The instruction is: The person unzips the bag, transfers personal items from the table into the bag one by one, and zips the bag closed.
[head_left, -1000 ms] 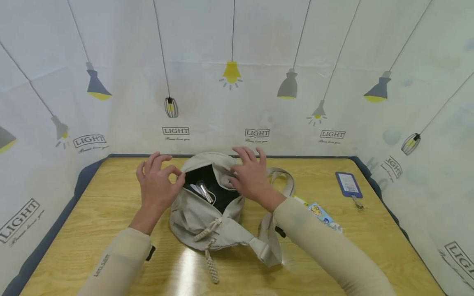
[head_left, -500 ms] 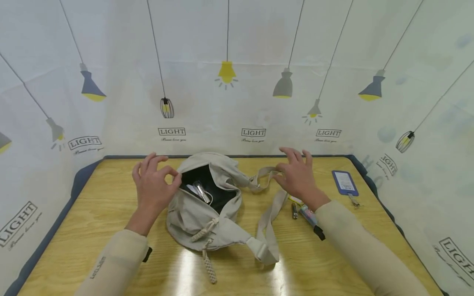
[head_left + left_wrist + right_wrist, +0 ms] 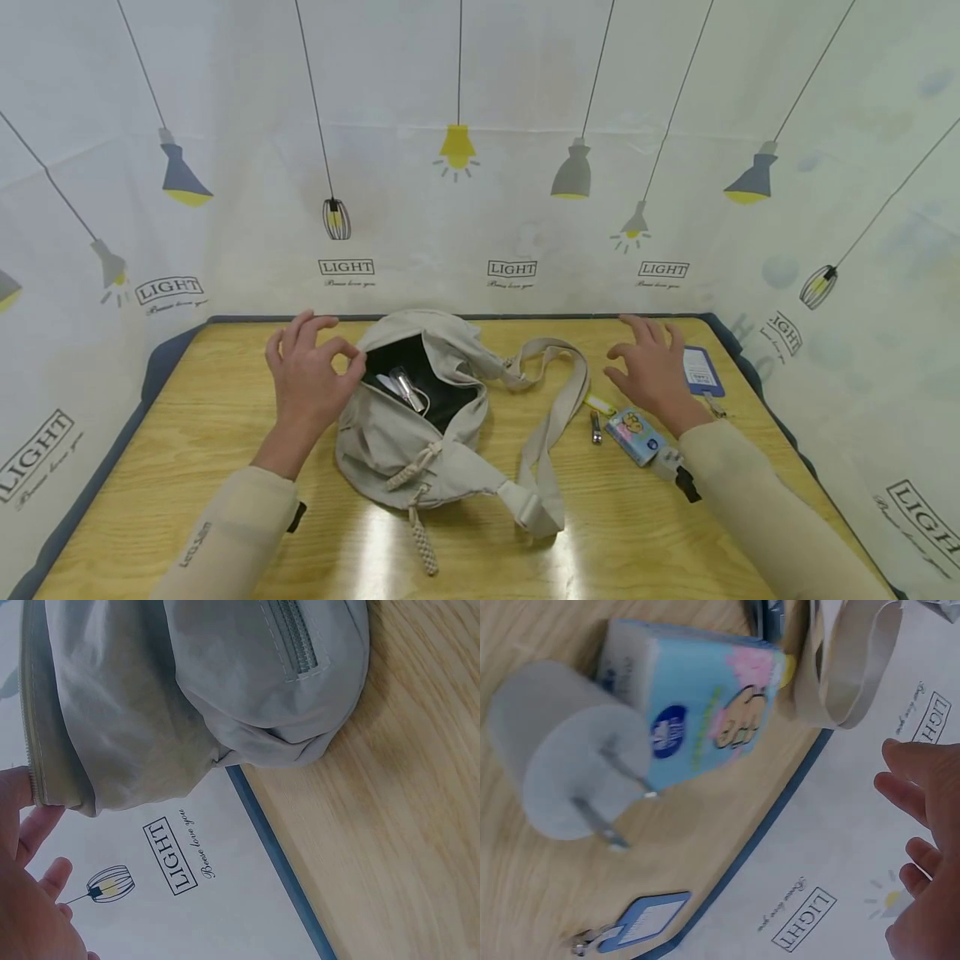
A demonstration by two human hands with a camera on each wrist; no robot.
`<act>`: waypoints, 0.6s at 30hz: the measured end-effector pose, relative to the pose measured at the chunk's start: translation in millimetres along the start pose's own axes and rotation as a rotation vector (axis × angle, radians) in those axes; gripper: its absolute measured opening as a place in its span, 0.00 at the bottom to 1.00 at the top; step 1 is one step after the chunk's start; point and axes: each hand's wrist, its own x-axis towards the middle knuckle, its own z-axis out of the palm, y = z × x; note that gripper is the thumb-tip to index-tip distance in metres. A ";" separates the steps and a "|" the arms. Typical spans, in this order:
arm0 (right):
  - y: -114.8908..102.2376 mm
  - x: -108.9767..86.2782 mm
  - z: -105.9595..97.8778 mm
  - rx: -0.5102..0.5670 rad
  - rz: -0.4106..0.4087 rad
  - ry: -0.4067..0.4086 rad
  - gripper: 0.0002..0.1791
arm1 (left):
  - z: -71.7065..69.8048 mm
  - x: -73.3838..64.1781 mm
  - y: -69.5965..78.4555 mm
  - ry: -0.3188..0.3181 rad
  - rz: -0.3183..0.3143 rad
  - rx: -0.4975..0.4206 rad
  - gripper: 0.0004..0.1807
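A beige fabric bag (image 3: 420, 417) lies on the table with its zipped mouth spread, showing a black lining. My left hand (image 3: 311, 375) pinches the zipper edge of that mouth between thumb and forefinger; the left wrist view shows the bag's edge (image 3: 37, 780) at the fingertips. Inside the bag are a shiny silver tube-like item (image 3: 408, 390) and a white cable. My right hand (image 3: 648, 367) hovers with relaxed fingers and nothing in them, right of the bag strap (image 3: 573, 392). Below it sit a blue tissue pack (image 3: 636, 435), a nail clipper (image 3: 596, 428) and a white plug adapter (image 3: 570, 750).
A blue badge holder (image 3: 701, 372) with a metal clip lies at the right, partly behind the right hand. A yellow-green item (image 3: 599, 405) lies by the strap. The table (image 3: 187, 467) ends at a lamp-printed backdrop (image 3: 420, 217).
My right hand has left the bag's mouth and moved right, past the strap, over the small items. The left hand keeps its pinch on the bag's edge.
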 end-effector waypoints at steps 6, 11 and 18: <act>7.7 -11.8 11.5 -0.031 0.014 -0.050 0.14 | -0.2 -0.2 -0.6 0.000 0.000 0.003 0.08; 10.7 -21.8 25.1 -0.025 0.028 -0.135 0.13 | -0.3 -0.6 -1.1 -0.001 -0.001 0.005 0.08; 11.4 -27.6 34.4 0.009 0.056 -0.197 0.12 | -0.5 -0.4 -0.6 0.007 0.007 0.002 0.08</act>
